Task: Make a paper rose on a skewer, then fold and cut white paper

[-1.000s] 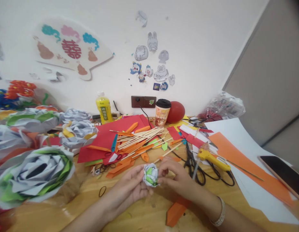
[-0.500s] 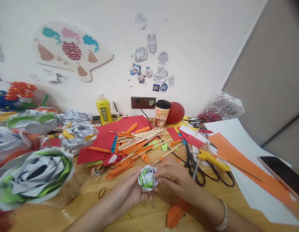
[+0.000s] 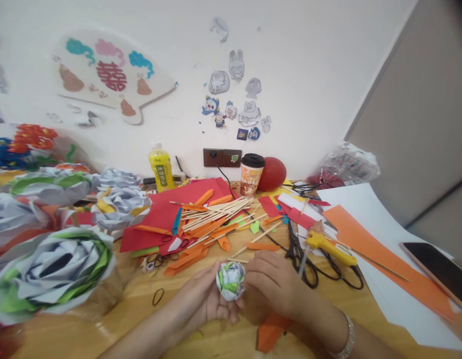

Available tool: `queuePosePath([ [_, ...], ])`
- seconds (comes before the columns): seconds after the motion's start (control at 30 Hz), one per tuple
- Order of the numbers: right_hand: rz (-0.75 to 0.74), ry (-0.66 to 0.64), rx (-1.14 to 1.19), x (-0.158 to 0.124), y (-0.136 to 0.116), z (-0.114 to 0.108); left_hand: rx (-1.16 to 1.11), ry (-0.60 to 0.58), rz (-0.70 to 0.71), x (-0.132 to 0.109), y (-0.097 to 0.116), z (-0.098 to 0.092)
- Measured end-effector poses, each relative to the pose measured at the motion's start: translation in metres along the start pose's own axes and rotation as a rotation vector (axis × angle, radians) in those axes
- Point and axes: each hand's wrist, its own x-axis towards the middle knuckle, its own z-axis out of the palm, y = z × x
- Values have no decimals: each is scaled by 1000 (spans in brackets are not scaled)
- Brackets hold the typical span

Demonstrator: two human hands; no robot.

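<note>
Small, round, white-and-green paper flower (image 3: 231, 281) grasped by your left hand (image 3: 204, 298), right hand (image 3: 277, 283) at its edge, grip unclear.

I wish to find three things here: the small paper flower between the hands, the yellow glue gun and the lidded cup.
Small paper flower (image 3: 231, 281): head view, middle of its folded petals.
Yellow glue gun (image 3: 331, 247): head view, its body.
Lidded cup (image 3: 250, 180): head view, its printed side.

I see the person's two bare forearms slanting inward from the near side. The left hand (image 3: 201, 297) is turned palm up, fingers loosely curled; close by, the right hand (image 3: 277, 284) shows its back, knuckles arched, fingers bent toward the left.
</note>
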Motion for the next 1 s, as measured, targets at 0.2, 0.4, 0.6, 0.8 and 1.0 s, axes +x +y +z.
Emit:
queuePosePath([
  [0.2,82,11,27,-2,0,7,-8,-65,50,0,0,1],
  [0.4,416,7,453,3,-4,5,60,71,191,0,-1,6],
  [0.6,646,19,683,6,-1,5,117,66,197,0,0,5],
  [0.8,464,-56,502,5,0,7,138,62,169,0,-1,4],
  [1.0,335,-40,339,0,0,11,135,67,149,-2,-3,5],
])
